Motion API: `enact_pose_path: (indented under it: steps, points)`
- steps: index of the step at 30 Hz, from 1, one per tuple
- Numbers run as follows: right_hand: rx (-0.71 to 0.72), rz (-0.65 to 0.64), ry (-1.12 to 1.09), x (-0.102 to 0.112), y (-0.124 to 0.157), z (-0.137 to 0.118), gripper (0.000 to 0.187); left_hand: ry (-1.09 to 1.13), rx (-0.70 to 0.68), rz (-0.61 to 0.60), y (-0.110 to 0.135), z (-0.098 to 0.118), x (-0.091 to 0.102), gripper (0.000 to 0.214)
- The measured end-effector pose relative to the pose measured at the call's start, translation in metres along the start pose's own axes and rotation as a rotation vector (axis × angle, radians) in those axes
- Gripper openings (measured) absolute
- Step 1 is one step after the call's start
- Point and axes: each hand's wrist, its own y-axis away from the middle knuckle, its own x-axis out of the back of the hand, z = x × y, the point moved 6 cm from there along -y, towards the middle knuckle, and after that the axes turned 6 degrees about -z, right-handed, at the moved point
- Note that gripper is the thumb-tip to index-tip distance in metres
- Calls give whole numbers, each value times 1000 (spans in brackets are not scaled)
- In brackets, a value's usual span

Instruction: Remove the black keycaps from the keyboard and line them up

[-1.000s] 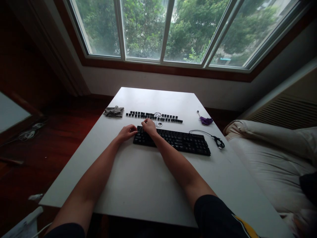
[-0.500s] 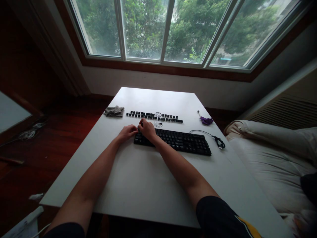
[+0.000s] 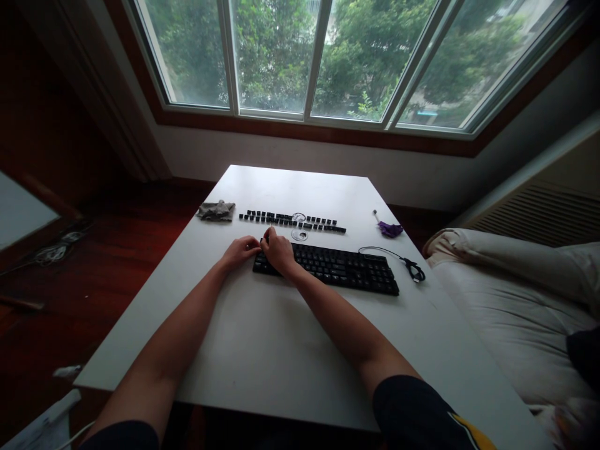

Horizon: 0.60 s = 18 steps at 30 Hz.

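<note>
A black keyboard [image 3: 344, 267] lies on the white table, tilted slightly down to the right. My right hand [image 3: 279, 250] is over its upper left corner, thumb and fingers pinched together; anything between the fingertips is too small to make out. At the keyboard's left end, my left hand [image 3: 240, 251] rests with fingers curled and its fingertips close to those of the right. Behind the keyboard, loose black keycaps [image 3: 281, 219] stand in two rows. A clear ring-shaped piece [image 3: 299, 235] lies between the keycaps and the keyboard.
On the white table [image 3: 262, 350], a crumpled grey cloth [image 3: 216, 210] lies at the far left and a purple cloth [image 3: 390, 229] at the right. The keyboard's coiled cable [image 3: 415, 270] sits near the right edge. Beyond that edge is a pale couch [image 3: 497, 312].
My right hand has shifted slightly down and left, its fingertips now lower over the keyboard's corner. My left hand has stayed nearly still.
</note>
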Motion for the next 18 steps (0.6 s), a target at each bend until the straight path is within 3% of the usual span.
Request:
enact_pose_path:
  steps: [3,7,14,18]
  points:
    - [-42,-3,-111,3,-3,8,13,-13,18,26,0,0,1,24]
    - [-133,-107,-327,-1,-7,20,10,-37,19,66,0,0,1,23]
    - [-9,29,83,5,4,-2,21,-13,3,18,0,0,0,18]
    - [-7,20,70,7,-1,1,21,-70,-33,0,0,3,0,15]
